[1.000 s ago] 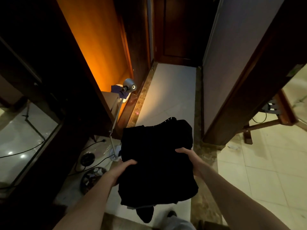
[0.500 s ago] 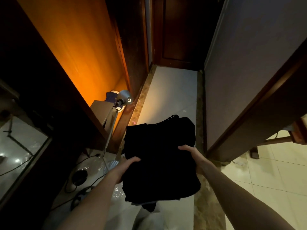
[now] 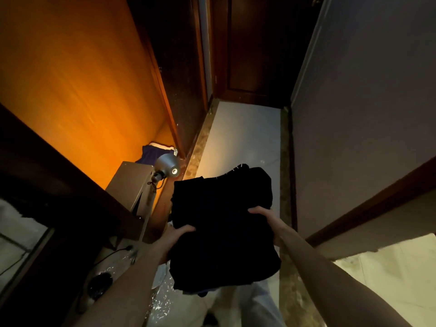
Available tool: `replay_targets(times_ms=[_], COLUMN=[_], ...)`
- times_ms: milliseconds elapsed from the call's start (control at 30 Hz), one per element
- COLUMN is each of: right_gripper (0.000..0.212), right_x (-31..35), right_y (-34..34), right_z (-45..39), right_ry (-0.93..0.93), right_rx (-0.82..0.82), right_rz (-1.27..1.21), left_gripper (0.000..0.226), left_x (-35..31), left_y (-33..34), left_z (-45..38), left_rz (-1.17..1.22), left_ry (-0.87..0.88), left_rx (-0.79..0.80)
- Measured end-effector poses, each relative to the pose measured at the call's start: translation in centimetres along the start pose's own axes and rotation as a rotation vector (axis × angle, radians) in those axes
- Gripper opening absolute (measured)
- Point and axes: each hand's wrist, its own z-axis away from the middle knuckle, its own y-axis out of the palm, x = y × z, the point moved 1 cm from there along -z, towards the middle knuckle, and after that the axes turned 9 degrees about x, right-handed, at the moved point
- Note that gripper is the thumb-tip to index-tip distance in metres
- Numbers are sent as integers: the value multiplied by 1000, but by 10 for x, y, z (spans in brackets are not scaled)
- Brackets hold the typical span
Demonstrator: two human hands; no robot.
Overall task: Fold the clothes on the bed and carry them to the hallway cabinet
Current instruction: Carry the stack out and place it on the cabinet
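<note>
Black folded clothes gripped (both sides) by left hand, right hand

A stack of folded black clothes is held level in front of the person, above the pale hallway floor. The left hand grips its left edge and the right hand its right edge, thumbs on top.
</note>
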Motion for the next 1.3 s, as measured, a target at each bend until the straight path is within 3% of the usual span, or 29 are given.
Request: replay_targets(times_ms=[67, 133, 167, 267, 467, 533, 667, 833, 1033, 1167, 1233, 1300], right_gripper=[58, 54, 51, 54, 70, 70, 81, 96, 91, 107, 106, 105], right_x=[28, 56, 71, 119, 195, 216, 253, 291, 346, 382, 398, 413], right_y=[-7, -17, -23, -35, -64, -68, -71, -69, -48, -26, -14, 0], right_z=[-17, -33, -39, -60, -108, -122, -158, -215, -292, -344, -370, -390], right_ry=[12, 26, 31, 32, 46, 53, 64, 59, 125, 163, 173, 195], right_rx=[20, 46, 53, 66, 90, 100, 119, 157, 233, 287, 304, 336], right_rz=[22, 55, 65, 119, 200, 215, 263, 287, 302, 348, 367, 393], left_gripper=[48, 74, 71, 28, 24, 21, 78, 72, 113, 107, 93, 97], left_x=[-18, -38, -48, -77, -126, -141, -165, -194, -232, -271, -290, -310], left_y=[5, 10, 14, 28, 47, 45, 25, -8, -64, -83, -90, -89], left_z=[-20, -40, -51, -82, -133, -147, -175, -209, -256, -263, -264, -264], left_rz=[40, 38, 61, 78, 102, 124, 143, 179, 219, 254, 267, 296], left_ry=[19, 45, 53, 87, 103, 101, 80, 30, 77, 83, 106, 132], left_rx=[-6, -29, -36, -98, -161, -109, -80, -162, -249, -267, -302, -287])
